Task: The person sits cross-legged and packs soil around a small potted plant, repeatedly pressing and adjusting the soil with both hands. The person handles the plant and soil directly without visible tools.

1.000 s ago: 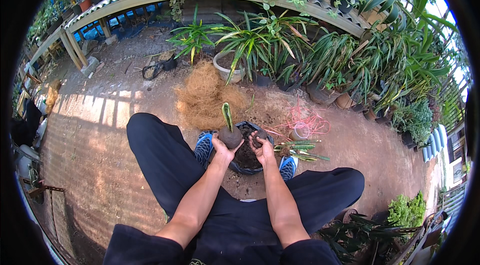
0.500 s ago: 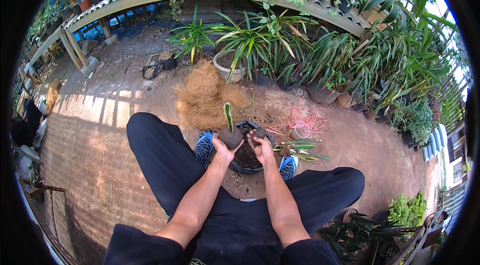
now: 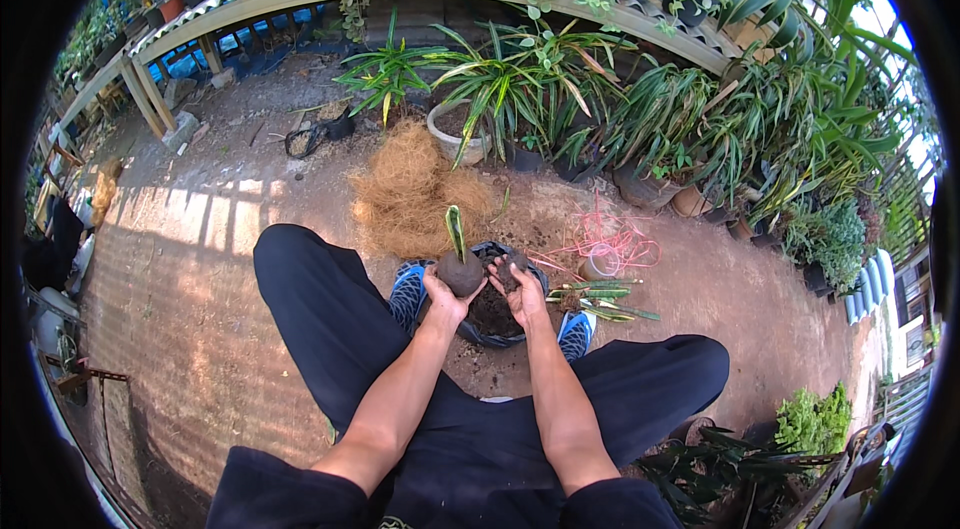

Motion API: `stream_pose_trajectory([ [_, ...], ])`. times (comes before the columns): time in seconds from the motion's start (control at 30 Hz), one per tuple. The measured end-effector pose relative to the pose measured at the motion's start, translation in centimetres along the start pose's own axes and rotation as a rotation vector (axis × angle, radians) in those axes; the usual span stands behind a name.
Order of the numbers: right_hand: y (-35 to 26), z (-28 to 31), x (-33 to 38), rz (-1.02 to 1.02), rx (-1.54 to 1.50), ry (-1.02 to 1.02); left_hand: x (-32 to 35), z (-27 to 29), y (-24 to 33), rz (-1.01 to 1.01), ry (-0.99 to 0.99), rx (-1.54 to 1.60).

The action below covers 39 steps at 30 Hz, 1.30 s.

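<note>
Over ground, plant (image 3: 459, 264) in left hand (image 3: 443, 291).

Both bare forearms reach forward between the knees, left hand (image 3: 447, 291) cupped palm-up with fingers curled, right hand (image 3: 522, 291) closed beside it.

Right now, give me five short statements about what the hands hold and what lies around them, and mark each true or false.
1. The left hand holds a small soil ball with an upright green leaf cutting. True.
2. The right hand grips a pair of scissors. False: it holds a dark clump of soil.
3. A black bag of soil sits between the blue shoes. True.
4. The heap of brown coconut fibre lies behind the person. False: it lies in front, beyond the hands.
5. Pink string lies on the ground to the right. True.
</note>
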State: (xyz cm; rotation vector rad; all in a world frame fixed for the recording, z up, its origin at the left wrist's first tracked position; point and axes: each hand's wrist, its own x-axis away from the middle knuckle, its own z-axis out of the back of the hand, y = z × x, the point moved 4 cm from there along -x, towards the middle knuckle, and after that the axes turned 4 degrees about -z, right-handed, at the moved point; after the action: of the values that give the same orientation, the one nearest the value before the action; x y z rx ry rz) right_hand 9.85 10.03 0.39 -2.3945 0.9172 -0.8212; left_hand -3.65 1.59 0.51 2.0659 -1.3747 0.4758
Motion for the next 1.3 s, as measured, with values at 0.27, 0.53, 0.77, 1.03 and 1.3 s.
stream_pose_trajectory([
  [0.27,0.5,0.3,-0.1,0.054,0.247,0.104,0.7,-0.4,0.2,-0.013,-0.007,-0.012],
  [0.53,-1.1,-2.7,1.3,0.116,0.385,0.14,1.3,-0.8,0.3,0.012,-0.017,-0.004],
  [0.77,-1.7,-2.7,0.5,0.147,0.412,0.182,0.6,-0.1,0.0,0.044,-0.055,0.034],
  [1.03,-2.2,-3.6,0.8,-0.042,0.553,0.284,0.6,0.0,-0.3,-0.013,0.015,0.154],
  [1.3,-0.3,-7.0,0.9,-0.132,0.799,0.18,-0.7,0.7,-0.2,-0.12,0.03,0.189],
])
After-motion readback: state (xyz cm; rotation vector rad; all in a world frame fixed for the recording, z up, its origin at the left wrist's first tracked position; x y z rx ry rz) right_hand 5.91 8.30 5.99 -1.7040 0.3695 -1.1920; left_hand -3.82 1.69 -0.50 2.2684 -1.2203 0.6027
